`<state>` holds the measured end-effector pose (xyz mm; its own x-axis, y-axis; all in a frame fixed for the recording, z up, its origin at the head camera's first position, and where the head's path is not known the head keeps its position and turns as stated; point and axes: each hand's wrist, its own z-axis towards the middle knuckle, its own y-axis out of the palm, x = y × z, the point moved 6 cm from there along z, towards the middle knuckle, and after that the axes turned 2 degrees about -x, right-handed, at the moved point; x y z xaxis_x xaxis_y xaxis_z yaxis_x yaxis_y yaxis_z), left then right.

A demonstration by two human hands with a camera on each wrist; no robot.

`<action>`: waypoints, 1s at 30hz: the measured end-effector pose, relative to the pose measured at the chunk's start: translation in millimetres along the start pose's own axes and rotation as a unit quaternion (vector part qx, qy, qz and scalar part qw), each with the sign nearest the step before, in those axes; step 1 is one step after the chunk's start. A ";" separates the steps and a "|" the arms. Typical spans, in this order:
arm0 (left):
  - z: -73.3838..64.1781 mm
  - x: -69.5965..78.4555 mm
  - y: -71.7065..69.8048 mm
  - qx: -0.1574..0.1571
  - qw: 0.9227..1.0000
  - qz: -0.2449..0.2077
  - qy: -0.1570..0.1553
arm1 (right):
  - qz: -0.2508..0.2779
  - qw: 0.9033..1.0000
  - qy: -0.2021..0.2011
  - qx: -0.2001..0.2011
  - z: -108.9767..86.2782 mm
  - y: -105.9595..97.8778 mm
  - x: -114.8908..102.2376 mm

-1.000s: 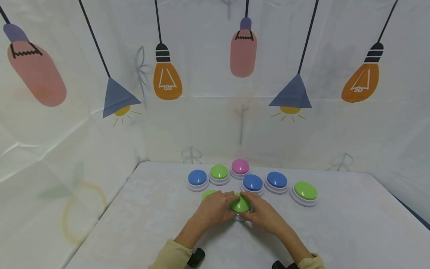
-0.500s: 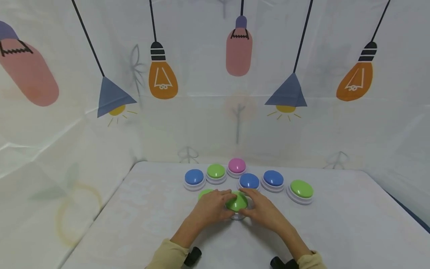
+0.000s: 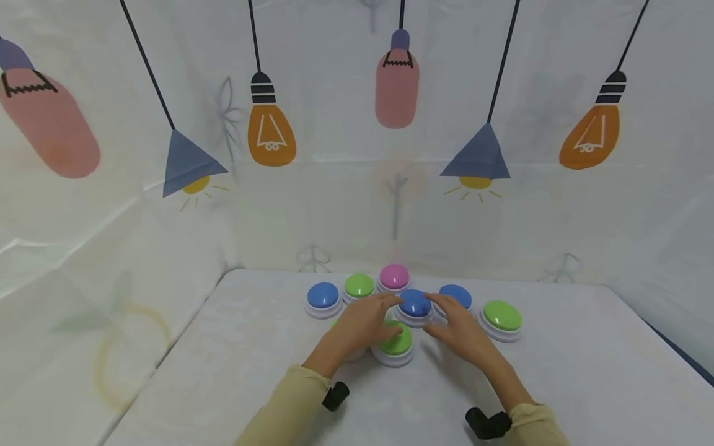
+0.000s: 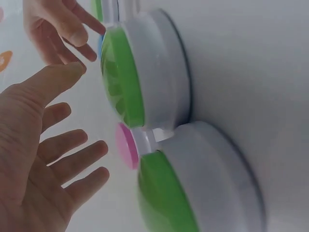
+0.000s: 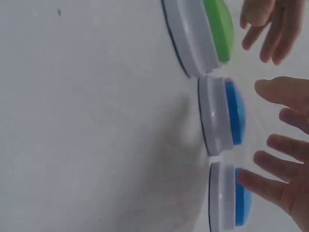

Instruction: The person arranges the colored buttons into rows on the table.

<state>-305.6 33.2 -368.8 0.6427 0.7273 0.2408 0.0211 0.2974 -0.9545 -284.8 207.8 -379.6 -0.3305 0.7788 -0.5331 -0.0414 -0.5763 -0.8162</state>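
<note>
L hand (image 3: 361, 327) & R hand (image 3: 462, 328) hovered over the table (image 3: 563, 371), fingers spread & lightly bent, nothing held. Near green btn (image 3: 399, 342) sat btwn them, partly hidden by L hand; mid blue btn (image 3: 415, 303) stood just far of it, slightly R.

"What's in the middle?"

"The left hand (image 3: 362, 324) and the right hand (image 3: 461, 329) face each other across a gap, fingers loosely bent, a blue button (image 3: 415, 303) showing between them."

"And closer in?"

"A green button (image 3: 398, 344) on the white table (image 3: 569, 371) (the left hand partly hides it)."

"Farther back?"

"A pink button (image 3: 394, 276), then a pale backdrop (image 3: 334, 214) printed with hanging lamps (image 3: 478, 155)."
</note>
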 end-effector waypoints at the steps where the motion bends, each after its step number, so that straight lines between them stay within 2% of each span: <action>1: 4.3 -0.7 0.2 -0.006 1.000 0.000 -0.003 | -0.001 1.000 -0.001 0.000 2.1 0.6 1.2; 10: 42.7 0.8 4.9 -0.050 0.998 -0.019 -0.015 | 0.010 1.000 -0.026 -0.013 23.3 8.2 9.2; 14: 53.4 0.5 10.3 -0.061 0.997 -0.029 -0.020 | 0.031 0.999 -0.040 -0.019 30.9 13.9 12.5; 21: 59.5 -4.2 21.4 -0.063 0.997 -0.037 -0.014 | 0.050 0.998 -0.017 -0.029 40.6 26.2 21.3; 27: 59.7 -5.1 26.4 -0.063 0.996 -0.049 -0.026 | 0.040 0.999 -0.001 -0.037 42.2 32.3 23.1; 30: 60.3 -4.3 28.3 -0.052 0.998 -0.032 -0.023 | 0.030 0.999 0.002 -0.031 42.9 34.0 23.4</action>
<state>-353.9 75.7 -386.2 0.6022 0.7369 0.3070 0.1417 0.2798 -0.9495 -334.5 195.7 -410.3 -0.3278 0.7436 -0.5828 0.0364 -0.6064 -0.7943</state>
